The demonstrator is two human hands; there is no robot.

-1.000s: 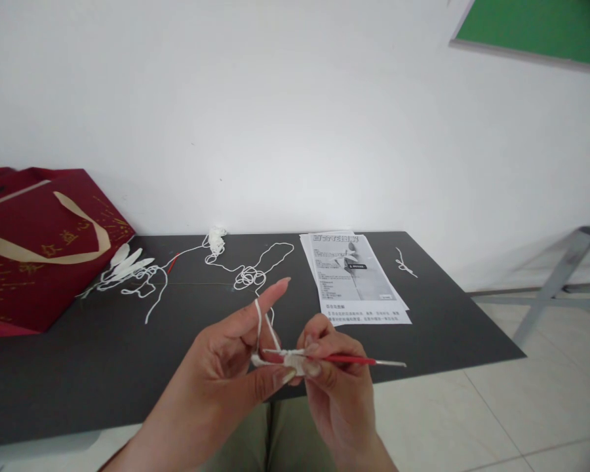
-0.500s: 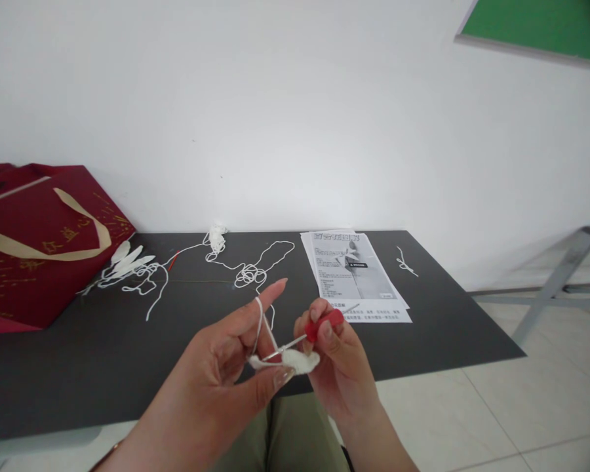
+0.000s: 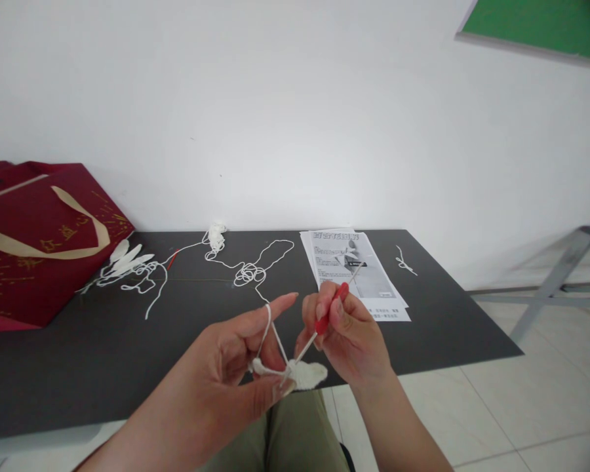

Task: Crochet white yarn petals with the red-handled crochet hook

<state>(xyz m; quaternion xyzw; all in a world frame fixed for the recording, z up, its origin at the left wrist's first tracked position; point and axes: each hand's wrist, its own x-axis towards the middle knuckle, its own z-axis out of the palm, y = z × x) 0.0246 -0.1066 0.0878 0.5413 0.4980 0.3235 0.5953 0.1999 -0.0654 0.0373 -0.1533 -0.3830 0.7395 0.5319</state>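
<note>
My left hand (image 3: 236, 357) pinches a small white crocheted piece (image 3: 302, 373) between thumb and fingers, with white yarn (image 3: 268, 321) looped over the raised index finger. My right hand (image 3: 347, 334) is closed round a crochet hook (image 3: 327, 318) with a red handle, held steeply, its metal tip in the piece. Both hands hover over the near edge of the dark table (image 3: 78, 367). The yarn trails back to loose coils (image 3: 248, 272) on the table.
A dark red gift bag (image 3: 34, 242) with a beige strap lies at the left. White crocheted petals (image 3: 128, 259) and tangled yarn lie beside it. Printed instruction sheets (image 3: 354, 272) lie at right of centre, a short yarn scrap (image 3: 406, 262) farther right. Tiled floor and a metal frame (image 3: 555, 278) are at right.
My right hand has swung the hook from lying level, pointing right, to a steep upright tilt. The crocheted piece has dropped slightly lower. My left hand has kept its hold.
</note>
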